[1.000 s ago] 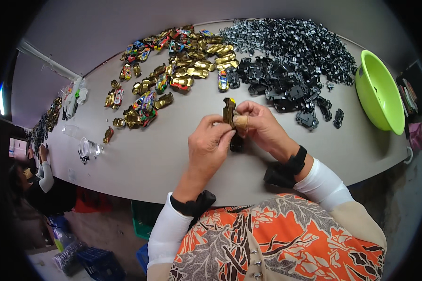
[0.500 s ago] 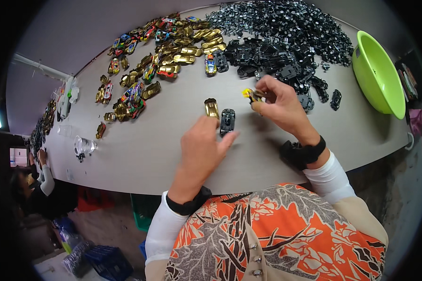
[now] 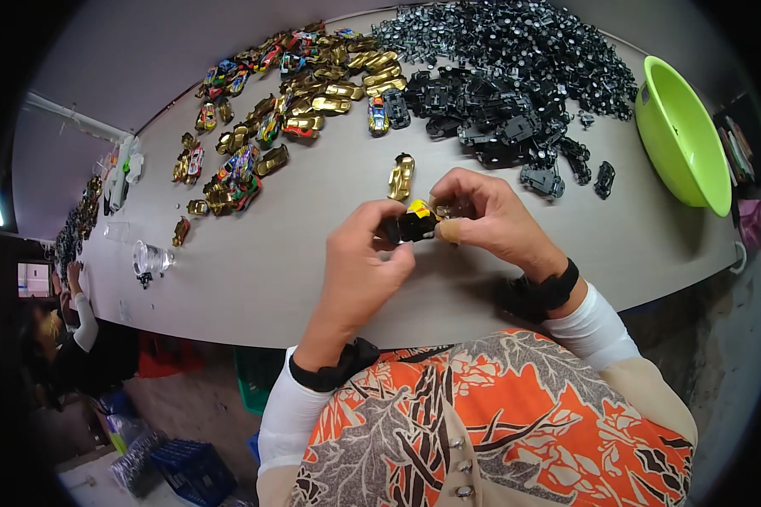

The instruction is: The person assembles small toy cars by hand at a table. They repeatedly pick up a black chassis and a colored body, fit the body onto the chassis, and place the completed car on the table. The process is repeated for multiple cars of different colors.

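My left hand [image 3: 368, 253] is closed on a black toy car chassis [image 3: 416, 226], held just above the table in front of me. My right hand [image 3: 495, 221] meets it from the other side, thumb and fingers pinching a toy car body with a yellow end [image 3: 418, 208]. The two pieces touch or overlap between my fingertips; whether they are joined is hidden. Just beyond my hands, a gold toy car body [image 3: 402, 176] lies on the table.
Heaped gold and multicoloured toy car bodies [image 3: 330, 89] lie at the far left. Black chassis [image 3: 516, 127] and small wheel parts [image 3: 524, 42] are piled at the back. A green basin [image 3: 685, 135] leans at right; a clear cup [image 3: 150, 260] stands left. Another person [image 3: 68, 329] works far left.
My left hand has picked up the black chassis from the table. The right hand has come down and left with the yellow-ended body to meet it. The gold body has shifted and turned slightly.
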A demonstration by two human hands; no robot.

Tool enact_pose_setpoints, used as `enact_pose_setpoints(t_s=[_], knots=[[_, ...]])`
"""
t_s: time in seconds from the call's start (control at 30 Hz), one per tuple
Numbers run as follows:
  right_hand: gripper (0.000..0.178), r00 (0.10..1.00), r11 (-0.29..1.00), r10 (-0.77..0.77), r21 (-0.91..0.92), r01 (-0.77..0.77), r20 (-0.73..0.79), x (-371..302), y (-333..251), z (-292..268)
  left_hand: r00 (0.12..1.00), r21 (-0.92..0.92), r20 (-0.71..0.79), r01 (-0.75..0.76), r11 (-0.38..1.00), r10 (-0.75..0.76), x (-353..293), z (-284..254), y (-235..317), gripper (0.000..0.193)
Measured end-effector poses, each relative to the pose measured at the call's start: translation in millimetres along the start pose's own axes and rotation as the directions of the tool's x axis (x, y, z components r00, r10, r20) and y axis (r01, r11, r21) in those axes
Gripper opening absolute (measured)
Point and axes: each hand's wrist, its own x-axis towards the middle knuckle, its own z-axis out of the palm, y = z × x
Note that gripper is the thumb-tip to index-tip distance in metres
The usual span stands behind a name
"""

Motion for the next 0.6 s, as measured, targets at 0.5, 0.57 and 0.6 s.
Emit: enact_pose_setpoints(t_s=[0.5,0.57,0.6], knots=[[0.028,0.983,0.940,-0.047,0.326,0.104,-0.177,-9.5,-8.0,21.0,0.978,-0.716,0.098,0.197,0.670,-0.183,-5.8,-14.8,-13.3,0.044],[0.029,0.971,0.960,-0.115,0.227,0.162,-0.207,-10.7,-10.0,25.1,0.975,-0.758,0.125,0.212,0.616,-0.182,-7.6,-13.4,-15.9,0.045],[0.030,0.965,0.949,-0.187,0.220,0.226,-0.185,-11.0,-9.1,28.8,0.975,-0.768,0.127,0.212,0.605,-0.181,-7.9,-12.7,-16.0,0.045]])
